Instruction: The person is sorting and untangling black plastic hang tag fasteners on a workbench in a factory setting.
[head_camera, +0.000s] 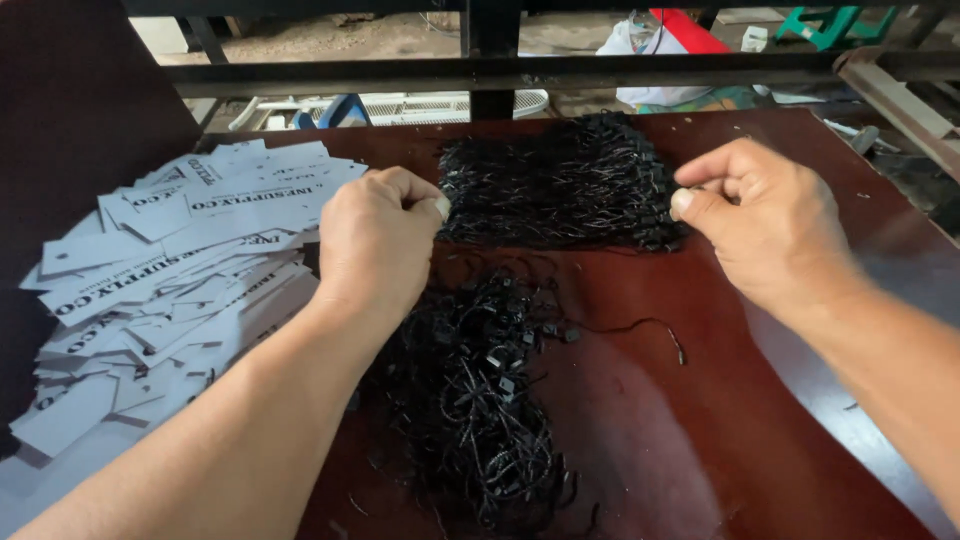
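My left hand (375, 240) is curled into a loose fist above the dark red table (700, 440), thumb and fingers pinched together at the left edge of a black bundle of tag strings (560, 180). My right hand (765, 220) hovers at the bundle's right edge, thumb pressed to forefinger. What either hand pinches is too small to tell, perhaps a thin black string. A looser heap of black strings with small plastic clasps (480, 400) lies below and between my forearms. One stray string (650, 330) trails to the right of it.
A wide pile of white paper hang tags (170, 280) with dark print covers the table's left side. A black metal frame bar (520, 70) runs across the far edge. Beyond it are a white fan grille (420, 105), cloth and clutter on the floor.
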